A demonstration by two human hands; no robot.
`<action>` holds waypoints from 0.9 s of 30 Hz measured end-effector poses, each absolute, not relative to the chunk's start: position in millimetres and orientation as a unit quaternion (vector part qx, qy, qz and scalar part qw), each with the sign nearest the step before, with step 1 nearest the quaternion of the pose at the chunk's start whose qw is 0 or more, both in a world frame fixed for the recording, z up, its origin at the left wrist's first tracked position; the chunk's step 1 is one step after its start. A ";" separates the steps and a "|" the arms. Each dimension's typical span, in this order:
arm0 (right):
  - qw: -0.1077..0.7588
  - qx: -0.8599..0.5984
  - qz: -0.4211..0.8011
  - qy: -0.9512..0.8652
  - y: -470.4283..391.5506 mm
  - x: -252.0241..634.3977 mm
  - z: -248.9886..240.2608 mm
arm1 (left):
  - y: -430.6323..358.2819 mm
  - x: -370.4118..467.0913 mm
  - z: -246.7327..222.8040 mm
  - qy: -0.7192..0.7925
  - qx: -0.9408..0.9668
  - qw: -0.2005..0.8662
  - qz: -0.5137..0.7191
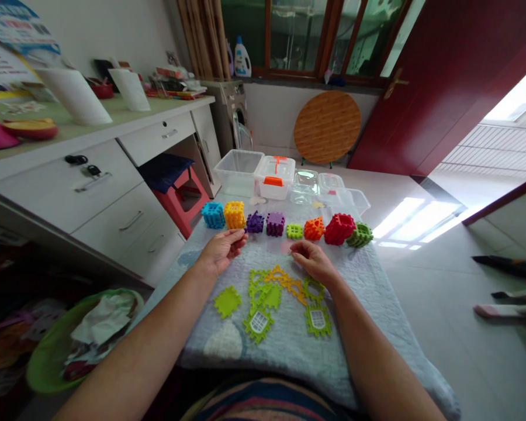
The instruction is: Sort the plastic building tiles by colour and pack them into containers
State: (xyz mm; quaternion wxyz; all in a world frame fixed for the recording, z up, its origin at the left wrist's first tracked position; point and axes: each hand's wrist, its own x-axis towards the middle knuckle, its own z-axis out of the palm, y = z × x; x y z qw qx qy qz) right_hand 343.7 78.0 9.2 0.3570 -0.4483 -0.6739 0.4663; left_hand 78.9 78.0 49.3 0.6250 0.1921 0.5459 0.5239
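My left hand (223, 251) is closed, thumb against the bent fingers, with its fingertips at the near edge of a dark purple block (255, 222). Whether it touches that block or pinches something small I cannot tell. My right hand (314, 261) is curled with the fingertips drawn together, and nothing shows in it. It hovers in front of an orange block (314, 228) and a small lime block (294, 231). Between my forearms lie flat lime interlocking panels (272, 296), a yellow-orange lattice strip (284, 280), a loose lime square (227, 302) and two panels with white windows, one a lime panel (318, 319).
The block row also holds a blue block (213, 215), a yellow block (234, 215), a purple block (275, 224), a red block (339, 228) and a green block (360, 235). Behind stand a clear bin (239, 169) and an orange-latched box (275, 178). A cabinet (127, 204) flanks the left.
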 end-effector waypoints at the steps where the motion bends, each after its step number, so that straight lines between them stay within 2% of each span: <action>1: 0.351 -0.449 0.465 -0.677 77.5 343.5 10.3 | 81.2 81.6 50.6 0.536 0.154 0.632 0.539; 9: 0.335 -0.452 0.458 -0.689 75.1 343.0 12.7 | 110.2 108.4 48.1 0.522 0.061 0.630 0.572; 27: 0.327 -0.453 0.460 -0.690 77.4 345.7 8.7 | 115.3 111.9 45.2 0.549 0.070 0.624 0.552</action>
